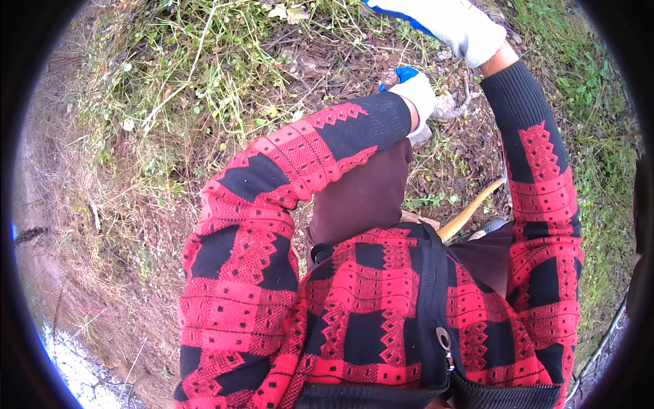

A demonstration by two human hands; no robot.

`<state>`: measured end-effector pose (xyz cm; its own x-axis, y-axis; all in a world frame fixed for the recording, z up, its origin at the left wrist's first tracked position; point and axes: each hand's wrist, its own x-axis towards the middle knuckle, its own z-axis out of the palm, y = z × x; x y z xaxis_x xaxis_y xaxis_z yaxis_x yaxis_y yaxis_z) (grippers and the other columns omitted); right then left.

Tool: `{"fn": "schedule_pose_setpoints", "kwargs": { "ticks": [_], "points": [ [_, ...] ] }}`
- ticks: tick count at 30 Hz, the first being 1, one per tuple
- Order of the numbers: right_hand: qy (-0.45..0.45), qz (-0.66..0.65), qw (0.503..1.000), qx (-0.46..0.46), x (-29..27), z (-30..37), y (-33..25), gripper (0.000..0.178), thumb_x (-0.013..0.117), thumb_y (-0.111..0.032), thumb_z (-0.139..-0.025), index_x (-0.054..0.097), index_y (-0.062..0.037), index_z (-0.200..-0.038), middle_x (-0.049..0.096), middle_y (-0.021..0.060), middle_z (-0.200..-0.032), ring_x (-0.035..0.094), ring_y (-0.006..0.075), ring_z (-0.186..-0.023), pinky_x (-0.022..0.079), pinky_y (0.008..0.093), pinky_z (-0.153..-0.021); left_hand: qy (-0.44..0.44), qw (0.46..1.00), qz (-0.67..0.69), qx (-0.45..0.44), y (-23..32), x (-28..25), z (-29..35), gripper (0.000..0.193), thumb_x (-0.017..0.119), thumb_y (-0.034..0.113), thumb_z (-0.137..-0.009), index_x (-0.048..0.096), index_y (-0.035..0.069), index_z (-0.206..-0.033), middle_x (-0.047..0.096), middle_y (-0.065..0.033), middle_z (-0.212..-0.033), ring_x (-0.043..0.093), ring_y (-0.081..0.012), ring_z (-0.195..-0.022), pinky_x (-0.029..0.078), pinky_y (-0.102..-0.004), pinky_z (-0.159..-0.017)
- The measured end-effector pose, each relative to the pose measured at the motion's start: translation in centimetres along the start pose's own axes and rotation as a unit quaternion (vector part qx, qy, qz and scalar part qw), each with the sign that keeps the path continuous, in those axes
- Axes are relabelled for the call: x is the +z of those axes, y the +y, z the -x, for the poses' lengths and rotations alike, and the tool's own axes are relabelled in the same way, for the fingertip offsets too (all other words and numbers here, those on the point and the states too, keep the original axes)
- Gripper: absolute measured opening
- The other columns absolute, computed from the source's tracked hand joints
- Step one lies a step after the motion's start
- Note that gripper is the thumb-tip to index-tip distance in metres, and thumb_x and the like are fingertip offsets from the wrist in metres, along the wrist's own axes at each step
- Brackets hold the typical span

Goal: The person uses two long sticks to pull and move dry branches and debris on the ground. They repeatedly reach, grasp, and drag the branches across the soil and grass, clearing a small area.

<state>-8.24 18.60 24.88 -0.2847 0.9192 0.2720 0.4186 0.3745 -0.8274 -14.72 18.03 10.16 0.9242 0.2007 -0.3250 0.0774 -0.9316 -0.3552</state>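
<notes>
Weeds and trailing stems (225,88) cover the ground, densest at the upper left and upper centre of the frame; both hands are located at the right-hand end of this growth, over or beside leaf litter. Next in size is the red-and-black patterned jacket (368,300), filling the lower centre, with dark trousers (361,198) above it. The left forearm crosses the raised knee, which probably steadies the reach.

Right hand (453,27): upper right of the frame, extended, in a white glove with blue facing. It is nearest to the green stems at the top edge. The fingers are cut off by that edge; whether they are spread or gripping cannot be told.

Wooden handle (473,210): right of centre, slanting out from beside the lap, apart from both hands; presumably laid there to keep the hands free. Its lower end is covered, and any head is hard to make out.

Left hand (418,95): upper centre-right, similarly gloved, low over the litter. Its fingers appear bent, but their far side is hidden; a grip cannot be confirmed.

Pale branched piece (454,109): just right of the left hand. Root or dead wood cannot be determined; contact with the glove is unclear.
</notes>
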Motion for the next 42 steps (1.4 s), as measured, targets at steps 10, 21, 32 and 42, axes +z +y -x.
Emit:
{"fn": "schedule_pose_setpoints", "kwargs": {
  "ticks": [10, 21, 32, 42],
  "points": [
    [-0.259, -0.02, 0.953, -0.154, 11.3, -2.8, -2.9, 0.025, 0.064, -0.024, -0.092, 0.068, -0.0013, -0.101, 0.07, 0.0086, -0.091, 0.066, 0.0167, -0.087, 0.054, 0.0341, -0.079, 0.029, 0.999, -0.008, -0.018, 0.7, 0.8, 0.8, 0.023, 0.069, 0.02, -0.078, 0.079, 0.013, -0.098, 0.076, -0.0079, -0.09, 0.074, -0.0301, -0.083, 0.054, -0.0544, -0.064],
    [0.239, 0.304, 0.856, 0.343, -9.7, 20.8, 16.6, 0.037, 0.07, -0.017, -0.095, 0.067, -0.0052, -0.13, 0.073, -0.002, -0.107, 0.063, 0.0073, -0.087, 0.052, 0.0247, -0.079, 0.062, 0.994, 0.091, -0.021, -0.8, 0.2, 2.7, 0.016, 0.06, 0.013, -0.088, 0.073, 0.006, -0.094, 0.074, -0.012, -0.086, 0.074, -0.0288, -0.083, 0.058, -0.0421, -0.075],
    [0.162, 0.252, 0.927, 0.225, 1.3, 27.4, 14.2, 0.031, 0.068, -0.014, -0.09, 0.068, -0.0068, -0.121, 0.071, 0.0173, -0.112, 0.068, 0.0351, -0.102, 0.053, 0.0387, -0.091, -0.039, 0.947, 0.316, -0.031, -2.3, 0.8, 1.4, 0.06, 0.058, 0.042, -0.1, 0.045, 0.002, -0.143, 0.069, -0.0259, -0.11, 0.066, -0.0432, -0.102, 0.051, -0.0499, -0.091],
    [0.072, 0.135, 0.975, 0.163, 8.5, 20.4, 14.8, 0.021, 0.057, -0.023, -0.094, 0.068, -0.0055, -0.101, 0.069, 0.019, -0.087, 0.067, 0.0385, -0.081, 0.051, 0.047, -0.074, 0.023, 0.934, 0.344, 0.096, -2.7, 1.1, 1.5, 0.043, 0.06, 0.027, -0.096, 0.056, 0.015, -0.137, 0.068, -0.02, -0.111, 0.063, -0.0398, -0.107, 0.05, -0.0472, -0.094]
  ]
}}
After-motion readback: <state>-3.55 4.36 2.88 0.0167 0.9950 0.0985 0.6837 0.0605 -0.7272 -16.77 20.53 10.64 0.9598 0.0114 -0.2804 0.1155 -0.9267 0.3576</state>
